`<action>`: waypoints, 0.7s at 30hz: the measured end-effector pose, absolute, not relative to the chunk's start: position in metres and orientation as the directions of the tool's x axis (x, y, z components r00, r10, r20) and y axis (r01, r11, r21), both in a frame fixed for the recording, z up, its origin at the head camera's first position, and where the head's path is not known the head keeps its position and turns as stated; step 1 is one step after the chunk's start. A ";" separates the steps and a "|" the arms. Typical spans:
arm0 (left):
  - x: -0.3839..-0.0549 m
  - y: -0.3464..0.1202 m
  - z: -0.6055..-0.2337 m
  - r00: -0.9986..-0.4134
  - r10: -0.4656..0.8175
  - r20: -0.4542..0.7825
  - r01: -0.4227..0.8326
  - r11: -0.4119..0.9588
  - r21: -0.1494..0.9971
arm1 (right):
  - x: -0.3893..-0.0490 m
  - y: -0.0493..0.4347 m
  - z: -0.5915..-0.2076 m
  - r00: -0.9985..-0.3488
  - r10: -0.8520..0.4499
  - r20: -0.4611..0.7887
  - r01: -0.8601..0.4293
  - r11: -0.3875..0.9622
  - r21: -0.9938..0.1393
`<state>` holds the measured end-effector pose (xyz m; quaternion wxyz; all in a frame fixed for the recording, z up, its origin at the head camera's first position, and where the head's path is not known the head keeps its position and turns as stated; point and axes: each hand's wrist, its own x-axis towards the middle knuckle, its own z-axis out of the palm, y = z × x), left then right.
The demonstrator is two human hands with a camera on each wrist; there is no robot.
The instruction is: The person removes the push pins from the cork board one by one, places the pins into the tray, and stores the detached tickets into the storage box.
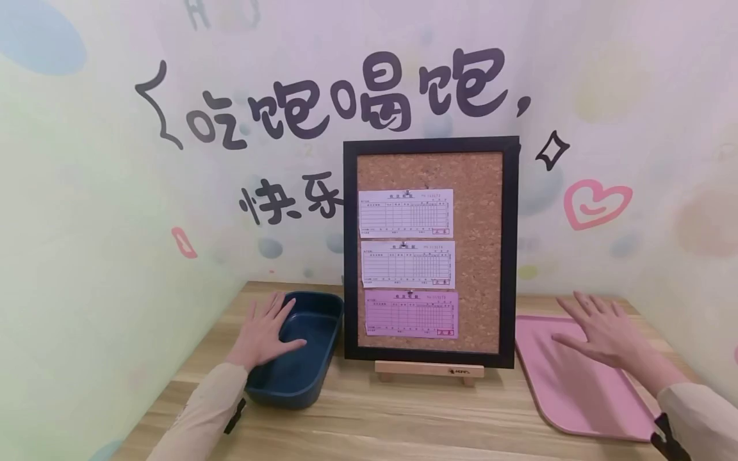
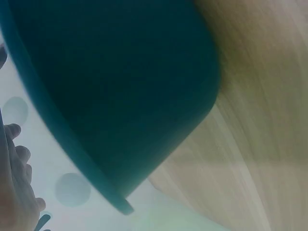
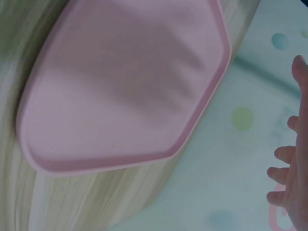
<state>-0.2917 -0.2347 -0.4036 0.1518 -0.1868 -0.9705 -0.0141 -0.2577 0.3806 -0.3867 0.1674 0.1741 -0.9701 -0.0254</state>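
Left hand (image 1: pixel 266 333), fingers straight, rests over the navy bin (image 1: pixel 300 378); right hand (image 1: pixel 599 330) hovers flat over the pink tray (image 1: pixel 571 397). Risk: either hand reaching inward past its fingertips could topple the easel-propped corkboard (image 1: pixel 429 250).

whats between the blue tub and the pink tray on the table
In the head view, a black-framed cork board on a small wooden easel stands between the blue tub and the pink tray, with three paper slips pinned to it.

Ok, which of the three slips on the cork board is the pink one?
The bottom slip, lowest on the cork board, is pink; the top slip and middle slip are paler, near white.
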 end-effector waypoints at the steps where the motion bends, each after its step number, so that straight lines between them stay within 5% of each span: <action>1: -0.292 -0.234 -0.403 -0.882 0.358 0.305 0.369 0.929 -0.025 | -0.258 0.381 -0.386 -0.879 -0.352 0.321 -0.337 0.936 0.103; 21: -0.296 -0.212 -0.373 -0.780 0.402 0.479 0.465 0.885 0.014 | -0.261 0.367 -0.357 -0.801 -0.427 0.420 -0.461 0.887 0.024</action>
